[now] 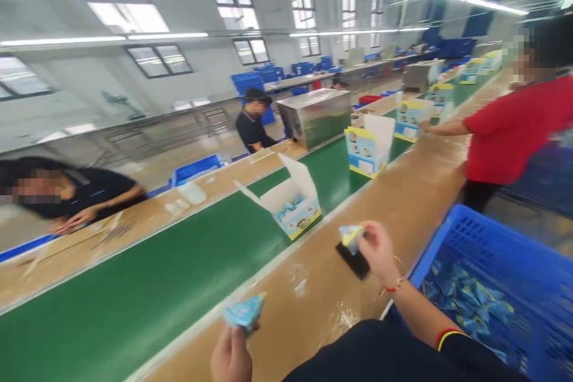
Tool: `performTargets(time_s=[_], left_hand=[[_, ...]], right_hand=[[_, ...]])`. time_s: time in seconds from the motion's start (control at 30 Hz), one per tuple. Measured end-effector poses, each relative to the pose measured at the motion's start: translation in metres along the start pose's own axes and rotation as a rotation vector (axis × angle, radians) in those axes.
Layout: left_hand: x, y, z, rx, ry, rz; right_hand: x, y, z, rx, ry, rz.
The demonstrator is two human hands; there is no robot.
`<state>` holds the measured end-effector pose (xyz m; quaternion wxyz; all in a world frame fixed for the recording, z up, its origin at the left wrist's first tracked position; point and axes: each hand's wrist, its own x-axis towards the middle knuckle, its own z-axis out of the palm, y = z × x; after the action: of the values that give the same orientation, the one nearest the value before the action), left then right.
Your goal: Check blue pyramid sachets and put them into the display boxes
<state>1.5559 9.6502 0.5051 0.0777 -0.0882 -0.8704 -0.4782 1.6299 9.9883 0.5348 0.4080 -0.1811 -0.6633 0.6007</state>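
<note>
My left hand (231, 353) pinches a blue triangular packet (244, 313) above the near wooden ledge, at the bottom middle. Held by its edge in my right hand (378, 250) is a second blue and yellow packet (350, 237), over a black flat object (354, 261) on the ledge. Beyond my hands, an open printed box (299, 224) with blue packets inside stands on the green belt (179, 274), its white flaps raised. At the lower right a blue crate (492, 239) contains many similar packets (474, 298).
More printed boxes (367, 152) line the belt further off. A metal housing (320, 116) spans the belt. A person in red (519, 125) reaches toward a box on the right. Two people in dark shirts sit across the belt, near the far ledge (111, 233).
</note>
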Motion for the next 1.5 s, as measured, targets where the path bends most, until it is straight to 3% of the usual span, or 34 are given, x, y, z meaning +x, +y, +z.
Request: performTargets(time_s=[0.07, 0.17, 0.3, 0.43, 0.53, 0.63, 0.7, 0.77, 0.83, 0.9, 1.0, 1.03, 1.13, 1.27, 1.4, 1.5], left_hand=[[0.0, -0.006, -0.011, -0.014, 0.079, -0.005], [-0.008, -0.009, -0.011, -0.075, -0.122, 0.032], [-0.024, -0.005, 0.006, -0.14, 0.083, -0.054], [-0.029, 0.002, 0.019, -0.197, -0.122, -0.012], [-0.022, -0.002, 0.015, -0.199, 0.015, -0.053], [-0.01, -0.01, 0.001, -0.187, 0.119, -0.078], [-0.002, -0.014, -0.01, -0.163, 0.297, -0.093], [0.004, -0.013, -0.018, -0.133, 0.451, -0.087], [0.007, -0.008, -0.023, -0.102, 0.355, -0.028], [0.008, -0.003, -0.025, -0.064, 0.256, 0.024], [0.008, 0.002, -0.027, -0.043, 0.466, 0.01], [0.008, 0.002, -0.028, -0.046, 0.476, 0.01], [0.005, 0.0, -0.032, -0.063, 0.317, 0.023], [0.001, -0.004, -0.033, -0.122, 0.448, -0.051], [-0.005, 0.001, -0.023, -0.172, 0.358, -0.066], [-0.006, 0.01, -0.014, -0.193, 0.4, -0.107]], right_hand=[[0.01, 0.004, 0.002, -0.031, 0.066, 0.006], [0.022, 0.009, 0.004, -0.032, -0.043, 0.044], [0.023, 0.008, 0.012, -0.031, 0.109, -0.032], [0.017, 0.005, 0.017, -0.022, -0.068, -0.004], [0.014, 0.0, 0.017, -0.013, -0.065, -0.033], [0.012, -0.009, 0.018, -0.012, -0.105, -0.061], [0.01, -0.015, 0.021, -0.023, -0.071, -0.099], [0.008, -0.019, 0.024, -0.045, -0.149, -0.113], [0.006, -0.02, 0.027, -0.056, -0.242, -0.104], [0.003, -0.019, 0.029, -0.054, -0.222, -0.092], [-0.002, -0.018, 0.029, -0.042, -0.166, -0.064], [-0.003, -0.019, 0.028, -0.036, -0.186, -0.057], [-0.006, -0.023, 0.028, -0.028, -0.374, -0.046], [-0.01, -0.028, 0.032, 0.039, -0.34, -0.015], [-0.025, -0.028, 0.04, 0.119, -0.506, 0.121], [-0.035, -0.027, 0.045, 0.173, -0.61, 0.158]])
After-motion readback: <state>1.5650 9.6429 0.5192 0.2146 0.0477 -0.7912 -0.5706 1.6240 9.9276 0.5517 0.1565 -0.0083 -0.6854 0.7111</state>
